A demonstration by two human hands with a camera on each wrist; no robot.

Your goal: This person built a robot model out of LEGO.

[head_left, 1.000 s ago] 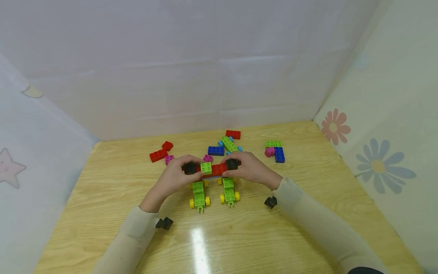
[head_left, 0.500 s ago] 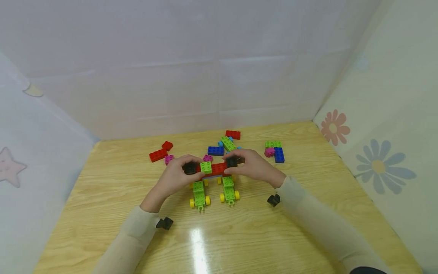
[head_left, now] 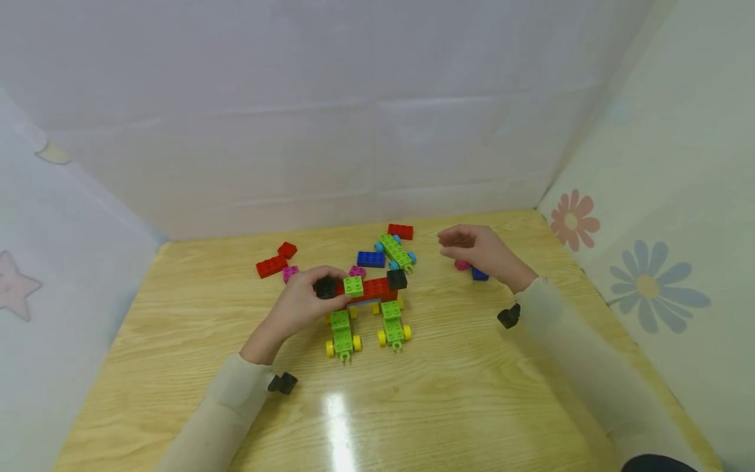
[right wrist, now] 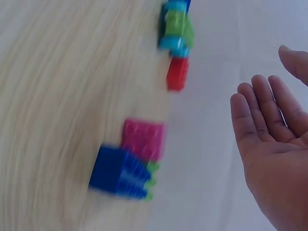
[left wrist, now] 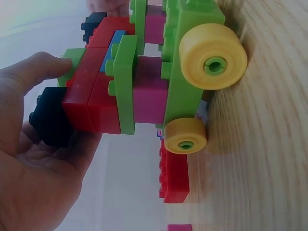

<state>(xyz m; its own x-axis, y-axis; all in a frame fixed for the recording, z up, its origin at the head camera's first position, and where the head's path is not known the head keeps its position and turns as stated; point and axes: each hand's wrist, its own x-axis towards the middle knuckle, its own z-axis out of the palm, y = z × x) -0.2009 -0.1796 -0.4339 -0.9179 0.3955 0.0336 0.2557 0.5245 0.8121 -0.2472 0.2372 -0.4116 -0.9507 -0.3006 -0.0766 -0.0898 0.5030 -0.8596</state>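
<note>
My left hand (head_left: 301, 305) grips the left end of a toy-brick model. Its thumb lies against a lime brick (head_left: 353, 286), and its fingers curl behind a black brick (left wrist: 50, 116). A red layer (head_left: 380, 289) spans two lime wheeled bases (head_left: 342, 337) with yellow wheels (left wrist: 211, 55); purple bricks (left wrist: 150, 89) show between the levels. Another black brick (head_left: 397, 279) tops the model's right end. My right hand (head_left: 486, 255), fingers extended and holding nothing, hovers at the right above a pink brick (right wrist: 143, 139) and a blue brick (right wrist: 118, 169). Lime studs (right wrist: 151, 168) peek out behind these.
Behind the model lie a blue brick (head_left: 371, 259), a lime car base (head_left: 394, 250) with light-blue wheels and a red brick (head_left: 401, 231). Red bricks (head_left: 272, 266) and a pink brick (head_left: 290, 273) sit left of it. White sheeting (head_left: 377, 157) stands behind the wooden table (head_left: 448, 393).
My right hand has left the model's right black brick and moved right and back, over the loose bricks there. My left hand keeps its hold, and the model stays in place.
</note>
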